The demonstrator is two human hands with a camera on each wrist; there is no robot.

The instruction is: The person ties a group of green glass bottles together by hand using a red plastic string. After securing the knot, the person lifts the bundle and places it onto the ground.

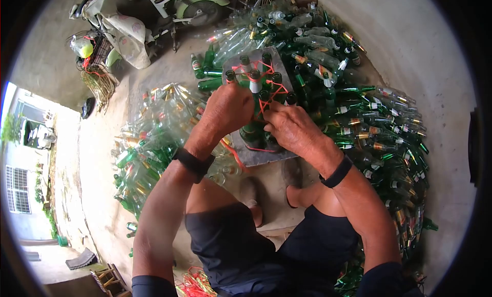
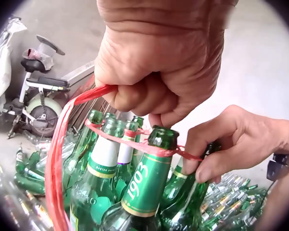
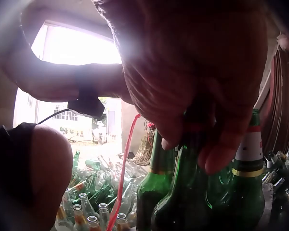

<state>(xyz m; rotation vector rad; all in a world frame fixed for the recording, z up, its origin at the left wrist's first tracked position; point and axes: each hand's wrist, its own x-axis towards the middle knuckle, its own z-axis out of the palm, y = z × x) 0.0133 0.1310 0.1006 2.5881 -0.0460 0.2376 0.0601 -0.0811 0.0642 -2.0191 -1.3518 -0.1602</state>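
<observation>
My left hand [image 1: 229, 108] [image 2: 159, 57] is curled round red plastic twine [image 2: 56, 159], whose loose length hangs down beside the bottles. Below it, a green bottle labelled 1903 [image 2: 138, 185] stands upright among several grouped bottles, with twine looped and crossed round their necks. At the group's near right side, my right hand [image 1: 294, 125] [image 2: 233, 142] [image 3: 197, 72] pinches the neck of a green bottle [image 2: 183, 207], thumb and fingers around it. The twine runs to those fingers. In the right wrist view, the palm hides the bottle's top.
The group stands on a grey board [image 1: 256, 157]. Loose clear and green bottles [image 1: 154, 138] lie on the left, with more piled on the right [image 1: 369, 123]. A scooter [image 2: 41, 101] is parked behind. A red twine heap [image 1: 196, 282] lies at the lower left, near my legs.
</observation>
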